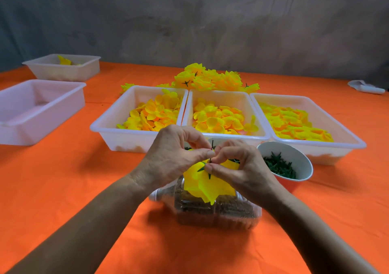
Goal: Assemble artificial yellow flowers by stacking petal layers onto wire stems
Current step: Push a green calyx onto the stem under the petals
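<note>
Just above the clear jar [216, 212], your left hand [174, 157] and right hand [240, 166] both pinch the wire stem [211, 148], steadying it upright so the yellow petals [207, 185] seat snugly beneath your fingertips.

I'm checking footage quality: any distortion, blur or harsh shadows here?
Head view: wide-angle bending bows the white trays near the edges; the grey backdrop looks soft; lighting is even, with only faint shadows beneath the left hand, right hand and clear jar.
</note>
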The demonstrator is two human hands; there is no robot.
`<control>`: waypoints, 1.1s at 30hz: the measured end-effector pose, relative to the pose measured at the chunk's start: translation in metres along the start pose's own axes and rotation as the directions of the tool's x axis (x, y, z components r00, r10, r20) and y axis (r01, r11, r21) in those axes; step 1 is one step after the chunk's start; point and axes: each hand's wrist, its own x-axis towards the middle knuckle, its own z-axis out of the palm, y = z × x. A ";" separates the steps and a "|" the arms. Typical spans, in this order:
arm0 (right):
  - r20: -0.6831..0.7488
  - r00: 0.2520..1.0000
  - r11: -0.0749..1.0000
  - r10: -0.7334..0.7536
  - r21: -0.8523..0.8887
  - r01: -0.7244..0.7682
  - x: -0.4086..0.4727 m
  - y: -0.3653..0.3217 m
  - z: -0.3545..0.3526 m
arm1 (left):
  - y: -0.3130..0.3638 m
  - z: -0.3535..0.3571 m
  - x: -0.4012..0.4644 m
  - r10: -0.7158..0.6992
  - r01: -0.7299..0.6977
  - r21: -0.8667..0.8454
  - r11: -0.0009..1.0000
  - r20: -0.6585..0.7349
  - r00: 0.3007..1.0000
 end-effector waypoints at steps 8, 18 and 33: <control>-0.003 0.999 0.999 -0.039 0.031 0.039 0.000 0.007 0.003 | -0.001 0.001 0.002 0.041 -0.040 0.080 0.996 0.000 0.999; -0.532 0.833 0.933 -0.153 -0.354 -0.055 -0.018 -0.016 0.039 | 0.006 0.002 -0.002 0.029 -0.024 0.122 0.992 -0.032 0.999; -0.696 0.714 0.975 -0.081 -0.205 -0.090 -0.019 -0.003 0.064 | -0.010 0.007 0.000 0.150 -0.150 0.129 0.980 0.009 0.989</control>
